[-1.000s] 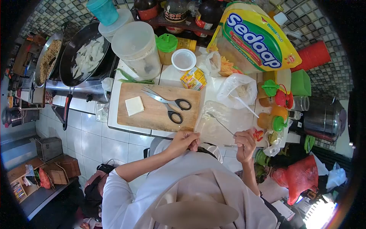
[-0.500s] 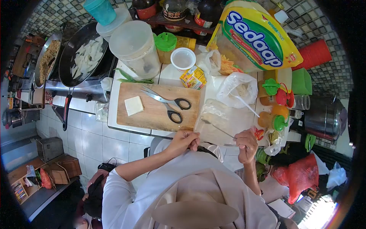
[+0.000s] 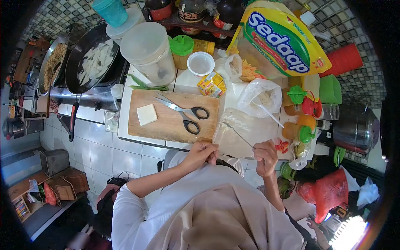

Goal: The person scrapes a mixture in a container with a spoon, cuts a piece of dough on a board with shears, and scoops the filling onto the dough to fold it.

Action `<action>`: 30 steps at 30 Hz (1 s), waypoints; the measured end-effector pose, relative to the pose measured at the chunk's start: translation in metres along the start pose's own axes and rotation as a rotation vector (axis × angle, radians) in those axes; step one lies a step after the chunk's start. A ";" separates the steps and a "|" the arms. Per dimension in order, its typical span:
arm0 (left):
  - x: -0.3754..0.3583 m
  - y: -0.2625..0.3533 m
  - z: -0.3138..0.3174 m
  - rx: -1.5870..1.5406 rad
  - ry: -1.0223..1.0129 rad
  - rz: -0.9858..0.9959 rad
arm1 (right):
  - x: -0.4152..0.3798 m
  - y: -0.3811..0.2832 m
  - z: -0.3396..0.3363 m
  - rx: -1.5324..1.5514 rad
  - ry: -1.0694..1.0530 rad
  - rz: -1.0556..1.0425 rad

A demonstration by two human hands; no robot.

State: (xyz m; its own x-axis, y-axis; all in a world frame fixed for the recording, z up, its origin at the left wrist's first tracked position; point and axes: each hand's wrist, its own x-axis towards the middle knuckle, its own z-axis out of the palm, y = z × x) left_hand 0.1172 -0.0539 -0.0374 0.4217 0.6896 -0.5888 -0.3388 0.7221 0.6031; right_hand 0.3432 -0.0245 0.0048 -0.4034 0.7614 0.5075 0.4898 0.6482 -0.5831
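My right hand [image 3: 265, 157] is closed around the handle of a thin metal spoon [image 3: 240, 135]. The spoon slants up and left over a clear plastic container [image 3: 243, 143] with something pale and see-through in it. My left hand [image 3: 202, 153] is curled at the container's near left corner; what its fingers grip, if anything, is hidden. Left of the container lies a wooden cutting board [image 3: 171, 127], bearing a white square block [image 3: 147, 115] and open scissors with black handles [image 3: 183, 112].
A pan of white slices [image 3: 96, 62] sits on the stove at left. Behind the board stand a lidded tub [image 3: 146, 50], a white cup [image 3: 200, 64] and a large Sedaap bag [image 3: 277, 41]. An open plastic bag [image 3: 260, 98] and several lidded jars are at right.
My right hand has shifted slightly left and turned, and the spoon's tip has moved a little up. My left hand stays put. Another person's arm shows at the lower right.
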 end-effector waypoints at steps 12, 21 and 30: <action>0.000 0.002 -0.001 0.028 -0.013 0.003 | -0.006 0.001 0.002 -0.034 0.105 0.039; -0.001 0.001 0.000 0.075 -0.020 0.025 | -0.005 -0.004 0.010 0.069 -0.044 -0.168; -0.001 0.000 -0.002 0.073 -0.014 0.024 | -0.004 -0.007 0.000 0.115 0.102 -0.033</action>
State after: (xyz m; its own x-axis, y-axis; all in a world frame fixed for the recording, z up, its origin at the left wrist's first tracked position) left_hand 0.1158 -0.0544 -0.0380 0.4259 0.7055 -0.5664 -0.2868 0.6990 0.6551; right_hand 0.3415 -0.0322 0.0075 -0.3341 0.7381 0.5862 0.3835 0.6745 -0.6308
